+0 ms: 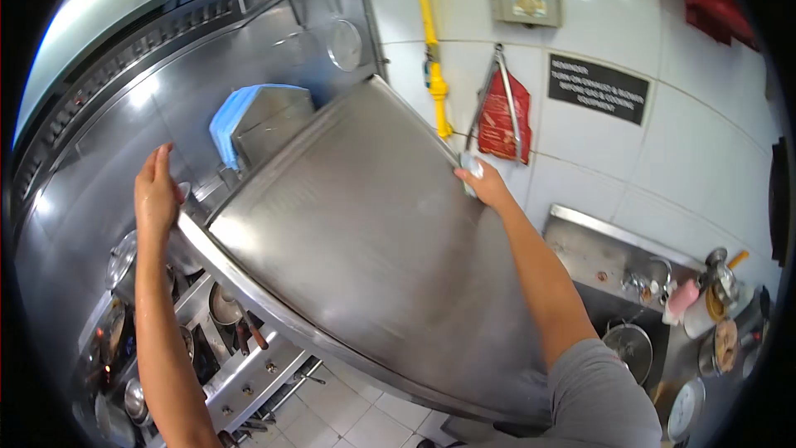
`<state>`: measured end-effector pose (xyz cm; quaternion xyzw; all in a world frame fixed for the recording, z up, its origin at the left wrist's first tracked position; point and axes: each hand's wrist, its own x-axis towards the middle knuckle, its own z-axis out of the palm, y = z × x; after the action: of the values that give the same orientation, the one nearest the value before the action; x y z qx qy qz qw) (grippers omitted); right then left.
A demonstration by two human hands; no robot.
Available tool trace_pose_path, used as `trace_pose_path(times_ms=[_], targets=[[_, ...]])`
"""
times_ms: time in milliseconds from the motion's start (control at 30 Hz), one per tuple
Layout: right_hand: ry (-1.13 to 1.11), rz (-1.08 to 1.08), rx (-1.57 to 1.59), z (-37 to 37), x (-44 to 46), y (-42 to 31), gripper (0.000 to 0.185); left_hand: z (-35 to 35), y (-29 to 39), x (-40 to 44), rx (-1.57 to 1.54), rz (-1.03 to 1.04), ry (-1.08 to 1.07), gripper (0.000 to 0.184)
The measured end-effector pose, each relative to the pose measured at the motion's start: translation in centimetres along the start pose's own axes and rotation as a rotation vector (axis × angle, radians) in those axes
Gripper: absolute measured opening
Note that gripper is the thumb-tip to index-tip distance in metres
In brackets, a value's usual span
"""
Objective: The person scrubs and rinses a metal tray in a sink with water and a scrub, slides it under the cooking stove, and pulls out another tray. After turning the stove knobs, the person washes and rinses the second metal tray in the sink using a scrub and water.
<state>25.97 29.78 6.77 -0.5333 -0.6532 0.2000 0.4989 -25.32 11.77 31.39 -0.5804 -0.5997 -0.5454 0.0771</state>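
Note:
A large stainless-steel worktop [356, 224] with a raised rim spreads between my arms. At its left corner is my left hand [156, 195], fingers stretched out and holding nothing that I can see. Whether it touches the rim I cannot tell. On the right edge, beside the tiled wall, my right hand [483, 181] is closed round a small whitish wiping cloth [471, 168], mostly hidden by the fingers. The cloth is at the rim. Toward the back, a steel box [269, 124] with blue sheets [230, 123] over its side stands beyond the worktop.
At lower left runs a stove [257, 373] with pans, a lidded pot [123, 261] and a visible flame. A sink [618, 315] with utensils and bowls lies at right. A yellow pipe [429, 41] and a red bag [504, 120] are on the wall.

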Motion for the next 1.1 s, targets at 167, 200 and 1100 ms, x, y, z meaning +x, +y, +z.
trace_pose_path(times_ms=[167,200,1100], targets=[[0.004,0.221,-0.06,-6.5,-13.7,13.3,0.088,0.1,4.4,-1.3,0.69,0.209,-0.084,0.046],[-0.1,0.294,-0.022,-7.5,-15.1,14.4,0.091,0.9,5.9,-1.5,0.76,0.158,-0.159,0.047],[0.035,0.277,0.046,-15.2,-21.0,17.5,0.065,6.3,3.6,11.2,0.797,0.711,0.121,0.044]])
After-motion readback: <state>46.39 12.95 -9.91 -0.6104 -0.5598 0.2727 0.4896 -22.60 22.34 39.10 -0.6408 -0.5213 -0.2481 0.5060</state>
